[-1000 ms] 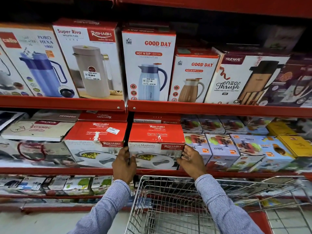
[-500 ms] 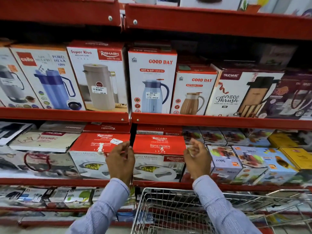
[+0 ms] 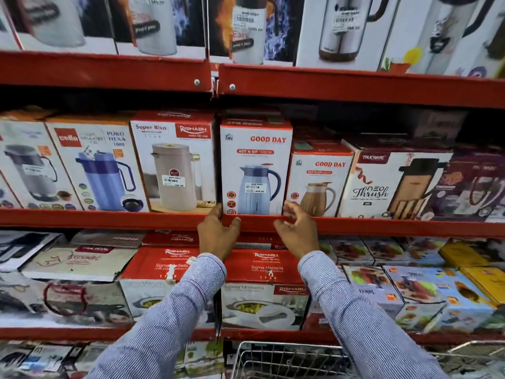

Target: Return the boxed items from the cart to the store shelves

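Note:
The red and white Sigma Marbella casserole box (image 3: 263, 291) sits on the lower red shelf, beside a matching box (image 3: 158, 277). Both my hands are raised above it at the edge of the middle shelf (image 3: 109, 218). My left hand (image 3: 217, 236) touches the shelf lip below the tall Good Day flask box (image 3: 255, 166), fingers apart, holding nothing. My right hand (image 3: 296, 231) hovers at that box's lower right corner, fingers spread and curled, empty. The wire cart (image 3: 287, 359) is at the bottom; its visible part holds no box.
Flask boxes line the middle shelf: Cello (image 3: 101, 165), Super Riva (image 3: 175, 162), a smaller Good Day box (image 3: 318, 181), Trueware (image 3: 390, 184). Small colourful boxes (image 3: 410, 288) fill the lower shelf's right. Taller flask boxes stand on the top shelf (image 3: 355, 83).
Both hands let go of the Sigma Marbella box on the lower shelf and rose to the middle shelf edge by the Good Day box. The view tilted upward.

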Available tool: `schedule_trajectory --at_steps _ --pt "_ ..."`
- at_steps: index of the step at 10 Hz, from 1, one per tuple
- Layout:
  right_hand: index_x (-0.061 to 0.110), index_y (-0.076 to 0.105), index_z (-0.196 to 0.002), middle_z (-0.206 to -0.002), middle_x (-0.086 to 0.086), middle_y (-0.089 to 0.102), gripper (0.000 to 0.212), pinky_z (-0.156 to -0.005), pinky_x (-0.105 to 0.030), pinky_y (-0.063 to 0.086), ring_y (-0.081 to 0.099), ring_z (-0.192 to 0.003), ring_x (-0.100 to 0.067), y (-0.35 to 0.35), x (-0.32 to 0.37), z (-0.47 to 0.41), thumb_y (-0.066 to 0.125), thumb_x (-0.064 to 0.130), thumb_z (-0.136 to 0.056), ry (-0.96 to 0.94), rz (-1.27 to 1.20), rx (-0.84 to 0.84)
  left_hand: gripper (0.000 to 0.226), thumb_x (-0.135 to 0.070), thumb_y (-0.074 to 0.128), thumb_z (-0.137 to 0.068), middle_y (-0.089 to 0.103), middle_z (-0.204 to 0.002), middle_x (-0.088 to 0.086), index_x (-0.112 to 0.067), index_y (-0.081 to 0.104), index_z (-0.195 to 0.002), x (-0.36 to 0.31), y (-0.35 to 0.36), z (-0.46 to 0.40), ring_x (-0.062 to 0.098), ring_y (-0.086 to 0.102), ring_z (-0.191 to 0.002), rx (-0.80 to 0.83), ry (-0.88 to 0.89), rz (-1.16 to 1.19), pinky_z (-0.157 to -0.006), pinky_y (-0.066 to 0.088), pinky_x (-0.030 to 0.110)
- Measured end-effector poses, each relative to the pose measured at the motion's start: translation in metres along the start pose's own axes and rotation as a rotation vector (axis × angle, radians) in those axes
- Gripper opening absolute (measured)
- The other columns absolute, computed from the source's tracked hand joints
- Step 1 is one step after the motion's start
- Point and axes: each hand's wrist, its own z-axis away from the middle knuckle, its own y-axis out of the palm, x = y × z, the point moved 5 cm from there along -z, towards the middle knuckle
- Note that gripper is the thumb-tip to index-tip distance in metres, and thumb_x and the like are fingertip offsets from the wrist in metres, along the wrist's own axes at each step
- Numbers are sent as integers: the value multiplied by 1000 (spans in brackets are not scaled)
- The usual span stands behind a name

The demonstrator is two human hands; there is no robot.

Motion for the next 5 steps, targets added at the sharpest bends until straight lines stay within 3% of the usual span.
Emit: schedule_trajectory --at_steps 1,3,5 --pt "11 55 -132 -129 -8 64 52 -83 -18 49 60 -106 -12 -1 0 -4 65 9 -81 22 12 -21 55 -27 72 -82 68 -129 9 -10 58 -133 2 1 -2 23 67 -115 16 5 4 -105 41 25" --pt "15 58 -126 -123 -3 66 50 -73 -8 44 59 -101 -8 -1 -3 -7 65 7 -77 58 33 -21 51 -25 72 -81 71 -125 8 -12 62 -129 1 -3 1 22 69 -111 7 -3 20 -101 39 22" --pt "16 54 -131 -129 -3 63 56 -91 -23 47 59 -117 -16 -1 -4 -9 67 10 -77 77 33 13 56 -26 70 -83 69 -127 10 -8 57 -134 -5 -5 1 22 70 -110 25 21 -14 -105 48 32"
